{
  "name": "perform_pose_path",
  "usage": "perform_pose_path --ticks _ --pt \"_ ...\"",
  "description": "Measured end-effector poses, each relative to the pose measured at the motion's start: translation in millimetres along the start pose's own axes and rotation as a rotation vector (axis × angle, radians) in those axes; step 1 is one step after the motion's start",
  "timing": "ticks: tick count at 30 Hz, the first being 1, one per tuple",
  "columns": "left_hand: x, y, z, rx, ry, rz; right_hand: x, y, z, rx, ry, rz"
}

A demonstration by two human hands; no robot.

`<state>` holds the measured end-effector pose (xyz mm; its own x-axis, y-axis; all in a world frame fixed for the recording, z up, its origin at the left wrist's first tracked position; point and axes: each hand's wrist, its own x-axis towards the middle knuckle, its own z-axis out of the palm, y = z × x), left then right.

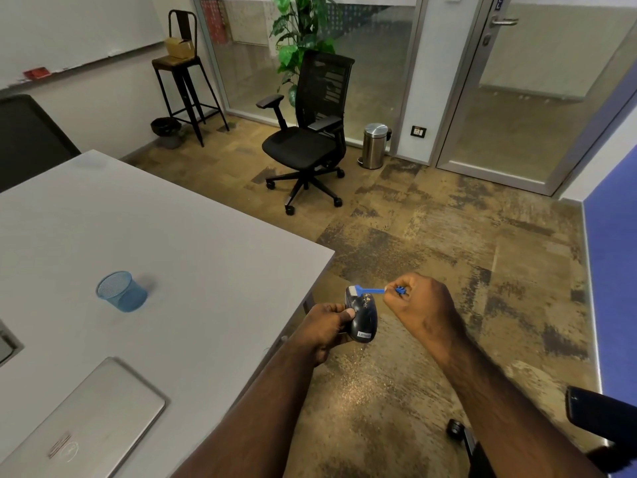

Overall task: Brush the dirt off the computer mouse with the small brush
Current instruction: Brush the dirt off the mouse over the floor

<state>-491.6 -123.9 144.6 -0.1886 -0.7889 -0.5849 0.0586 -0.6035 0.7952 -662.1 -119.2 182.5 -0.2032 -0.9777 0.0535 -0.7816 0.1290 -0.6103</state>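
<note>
Left hand grips the mouse, thumb on its near-left side, held in the air just off the table corner, over the carpet. The mouse's long axis runs away from the person, label end near, button end far. Specks of dirt sit on the far half of the top.

Right hand pinches the brush by its handle, fingers curled tight. The brush lies roughly crosswise to the mouse, its white bristle head at the mouse's far-left edge, touching or just above; can't tell which. The dirt lies just on the handle side of the bristles, so the next stroke likely pulls rightward toward the right hand.

Containers: the blue mesh cup on the table, well left of the mouse, looks to hold nothing. The steel bin on the floor, far beyond the mouse, has its lid down.
</note>
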Motion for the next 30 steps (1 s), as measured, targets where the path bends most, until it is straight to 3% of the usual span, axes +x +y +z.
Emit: perform_pose_path --ticks 6,11,18,21,30 --pt "-1.5 0.3 0.9 0.009 -0.009 0.012 2.6 2.7 -4.8 0.008 0.041 0.013" --pt "-1.6 1.8 0.6 0.013 -0.015 0.016 -3.0 4.7 -7.1 0.029 -0.128 -0.045" --pt "-0.9 0.0 3.2 0.025 -0.013 0.015 0.0 9.4 -8.5 0.025 -0.091 -0.027" --pt "-0.7 -0.6 3.8 0.034 -0.017 0.022 2.9 10.5 -8.5 0.007 0.007 -0.007" --pt "-0.7 -3.3 4.0 0.034 -0.036 0.037 8.4 3.3 -2.1 -0.046 -0.004 0.014"
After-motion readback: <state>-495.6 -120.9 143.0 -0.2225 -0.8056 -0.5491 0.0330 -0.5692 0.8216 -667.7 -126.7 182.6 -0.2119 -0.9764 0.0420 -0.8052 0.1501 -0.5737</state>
